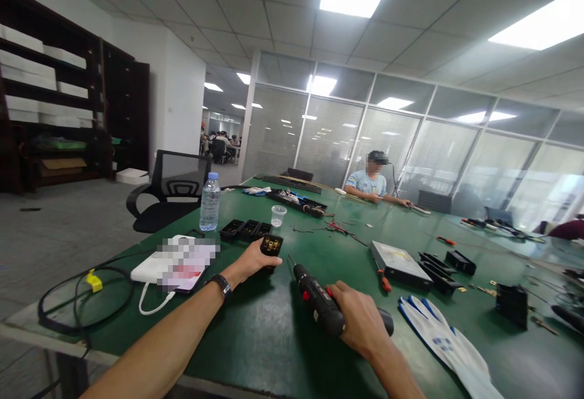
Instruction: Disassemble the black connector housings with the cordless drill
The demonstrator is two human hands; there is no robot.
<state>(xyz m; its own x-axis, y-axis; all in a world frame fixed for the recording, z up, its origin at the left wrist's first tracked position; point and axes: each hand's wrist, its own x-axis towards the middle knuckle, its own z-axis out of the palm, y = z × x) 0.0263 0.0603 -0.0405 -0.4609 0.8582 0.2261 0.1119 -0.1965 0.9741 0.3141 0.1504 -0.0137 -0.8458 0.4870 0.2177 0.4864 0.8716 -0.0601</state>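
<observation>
My left hand (253, 261) grips a small black plastic housing (272, 244) with brass-coloured metal contacts facing up. In my right hand (360, 314) is a black cordless screwdriver (317, 301) with a red button. Its thin bit points up and left, a short gap to the right of the housing. The fingers of my right hand wrap round the grip. Just beyond my left hand stand several black open boxes (249, 230) in a row, next to a clear plastic cup (278, 215). What touches the housing's underside is hidden.
A water bottle (210, 201), a white power bank (159, 259) with a phone, and a coiled black cable (82, 301) lie left. On the right are a metal drive (399, 262), an orange-handled screwdriver (384, 280), and white gloves (444, 341). Another person (368, 180) sits across the green table (255, 338).
</observation>
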